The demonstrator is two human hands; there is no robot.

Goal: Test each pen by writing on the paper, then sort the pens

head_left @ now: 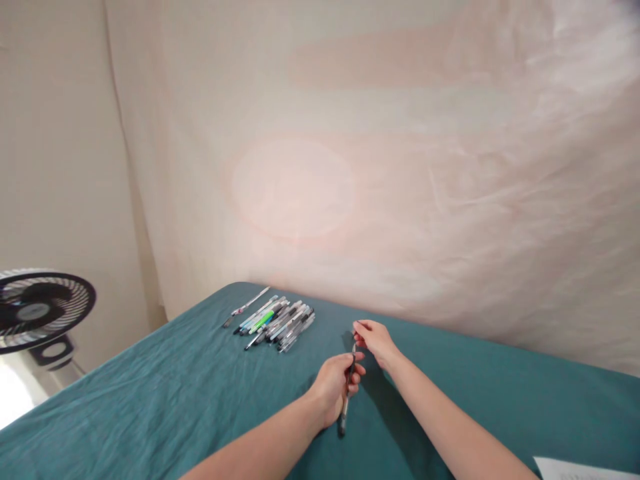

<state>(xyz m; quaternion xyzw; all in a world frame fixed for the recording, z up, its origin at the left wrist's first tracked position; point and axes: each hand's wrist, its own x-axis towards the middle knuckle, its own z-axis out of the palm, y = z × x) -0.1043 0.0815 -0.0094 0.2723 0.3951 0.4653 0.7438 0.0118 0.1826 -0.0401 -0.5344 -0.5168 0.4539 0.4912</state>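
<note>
My left hand (334, 385) is closed around a pen (344, 412). The pen has a dark grip and a dark lower end, and its narrow light tip points away from me. Just beyond that tip, my right hand (373, 339) is raised with thumb and fingers pinched together. Something small and dark seems to show at its fingertips, too small to name. Farther back on the left lies a pile of pens (283, 321), mostly clear, grey and black, with a bright green one (262, 322) among them.
A teal cloth (200, 393) covers the surface, wrinkled at the left. One pen (250, 303) lies apart, left of the pile. A black fan (45, 310) stands beyond the left edge. A white paper (567, 469) shows at lower right. A pale sheet (400, 200) hangs behind.
</note>
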